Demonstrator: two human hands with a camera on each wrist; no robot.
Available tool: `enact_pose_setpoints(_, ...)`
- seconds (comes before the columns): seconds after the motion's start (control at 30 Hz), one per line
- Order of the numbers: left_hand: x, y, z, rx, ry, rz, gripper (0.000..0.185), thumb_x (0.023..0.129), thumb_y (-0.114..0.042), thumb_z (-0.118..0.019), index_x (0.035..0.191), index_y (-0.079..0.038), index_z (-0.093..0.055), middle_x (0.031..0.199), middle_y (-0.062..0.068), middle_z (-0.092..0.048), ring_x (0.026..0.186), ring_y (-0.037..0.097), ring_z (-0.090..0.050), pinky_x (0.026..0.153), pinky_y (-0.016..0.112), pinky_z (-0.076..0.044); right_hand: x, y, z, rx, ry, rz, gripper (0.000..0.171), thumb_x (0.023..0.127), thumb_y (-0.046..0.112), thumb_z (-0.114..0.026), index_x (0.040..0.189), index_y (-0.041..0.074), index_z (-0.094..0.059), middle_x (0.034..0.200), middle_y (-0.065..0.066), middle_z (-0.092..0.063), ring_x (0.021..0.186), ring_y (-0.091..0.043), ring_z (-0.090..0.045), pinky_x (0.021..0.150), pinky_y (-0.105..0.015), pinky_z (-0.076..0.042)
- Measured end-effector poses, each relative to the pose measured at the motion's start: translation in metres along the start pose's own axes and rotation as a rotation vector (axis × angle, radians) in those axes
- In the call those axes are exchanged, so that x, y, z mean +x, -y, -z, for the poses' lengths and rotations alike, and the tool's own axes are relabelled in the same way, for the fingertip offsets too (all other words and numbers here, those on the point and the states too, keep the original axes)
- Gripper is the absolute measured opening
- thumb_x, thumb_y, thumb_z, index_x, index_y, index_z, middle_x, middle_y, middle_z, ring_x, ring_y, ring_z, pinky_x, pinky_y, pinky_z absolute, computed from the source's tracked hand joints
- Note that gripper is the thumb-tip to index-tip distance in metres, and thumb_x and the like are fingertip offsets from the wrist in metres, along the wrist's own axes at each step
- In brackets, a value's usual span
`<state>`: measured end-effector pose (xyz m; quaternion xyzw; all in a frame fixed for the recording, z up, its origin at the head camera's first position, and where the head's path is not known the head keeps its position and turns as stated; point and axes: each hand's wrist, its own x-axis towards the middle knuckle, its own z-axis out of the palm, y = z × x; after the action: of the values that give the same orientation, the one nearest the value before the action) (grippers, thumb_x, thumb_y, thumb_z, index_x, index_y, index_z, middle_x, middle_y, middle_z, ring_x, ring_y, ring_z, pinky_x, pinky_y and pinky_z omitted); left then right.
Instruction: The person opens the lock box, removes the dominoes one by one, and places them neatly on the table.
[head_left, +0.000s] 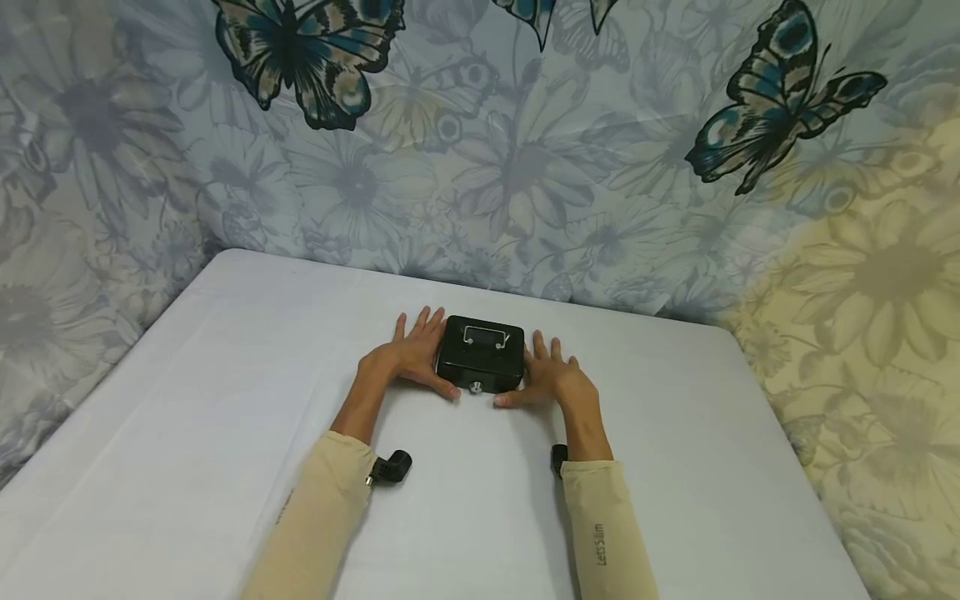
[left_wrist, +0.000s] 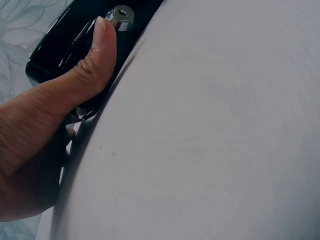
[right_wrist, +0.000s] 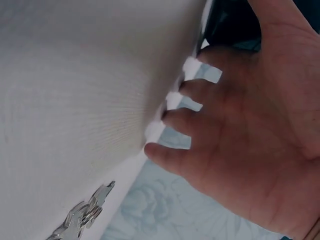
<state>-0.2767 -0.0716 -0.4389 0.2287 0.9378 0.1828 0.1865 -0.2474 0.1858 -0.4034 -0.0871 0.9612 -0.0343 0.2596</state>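
Two hands sit flat beside a black box (head_left: 480, 354) on the white table (head_left: 225, 400). Left hand (head_left: 408, 357) and right hand (head_left: 551, 379) touch its sides, fingers straight and spread, thumbs along the front.

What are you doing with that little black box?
A person has both hands around a small black metal box on a white table. The left hand lies flat against its left side, the thumb reaching the front by the silver lock. The right hand lies flat against the right side. The lid is shut, its handle folded flat on top. A bunch of keys lies on the table near the right hand.
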Motion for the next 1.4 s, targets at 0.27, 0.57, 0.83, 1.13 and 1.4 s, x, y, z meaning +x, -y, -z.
enact_pose_setpoints(0.27, -0.004, 0.009, -0.007, -0.052, -0.062, 0.034, 0.138, 0.076, -0.063, -0.083, 0.168, -0.004, 0.001, 0.178, 0.014, 0.009, 0.165, 0.034, 0.016, 0.129, 0.062, 0.017, 0.001, 0.013, 0.001, -0.004, 0.012, 0.028, 0.098, 0.1, 0.063, -0.057, 0.169, 0.01, -0.012, 0.175, -0.025, 0.005, 0.162, -0.052, 0.002, 0.127, -0.071, -0.017)
enact_pose_setpoints(0.57, -0.008, 0.007, -0.005, -0.09, -0.042, 0.009, 0.132, 0.084, -0.064, -0.075, 0.166, 0.002, 0.005, 0.176, 0.019, 0.012, 0.164, 0.037, 0.018, 0.127, 0.065, 0.018, 0.0, 0.012, 0.006, -0.027, 0.036, 0.04, 0.087, 0.106, 0.058, -0.048, 0.168, 0.007, -0.015, 0.176, -0.024, 0.002, 0.162, -0.051, 0.0, 0.127, -0.071, -0.02)
enact_pose_setpoints(0.83, -0.007, 0.006, -0.005, -0.174, -0.004, 0.001, 0.146, 0.075, -0.094, -0.053, 0.166, 0.0, 0.012, 0.175, 0.021, 0.018, 0.163, 0.036, 0.024, 0.128, 0.061, 0.02, -0.009, 0.002, 0.015, 0.135, 0.096, 0.072, 0.079, 0.11, 0.056, -0.039, 0.167, 0.006, -0.018, 0.177, -0.016, 0.002, 0.163, -0.048, 0.003, 0.124, -0.076, -0.016)
enact_pose_setpoints(1.13, -0.002, 0.0, -0.007, -0.283, -0.045, 0.002, 0.123, 0.089, -0.079, -0.05, 0.167, -0.008, 0.013, 0.176, 0.013, 0.017, 0.164, 0.026, 0.022, 0.13, 0.052, 0.022, -0.021, -0.009, 0.026, 0.172, 0.067, 0.159, 0.072, 0.112, 0.052, -0.038, 0.165, 0.005, -0.027, 0.166, -0.024, -0.038, 0.154, -0.048, -0.036, 0.123, -0.066, -0.031)
enact_pose_setpoints(1.4, -0.001, 0.0, -0.009, -0.303, -0.072, -0.001, 0.118, 0.09, -0.079, -0.049, 0.168, -0.011, 0.009, 0.178, 0.009, 0.011, 0.165, 0.022, 0.02, 0.13, 0.051, 0.021, -0.024, -0.008, 0.031, 0.14, 0.042, 0.188, 0.066, 0.112, 0.049, -0.037, 0.154, -0.001, -0.048, 0.153, -0.024, -0.056, 0.146, -0.046, -0.048, 0.121, -0.064, -0.037)
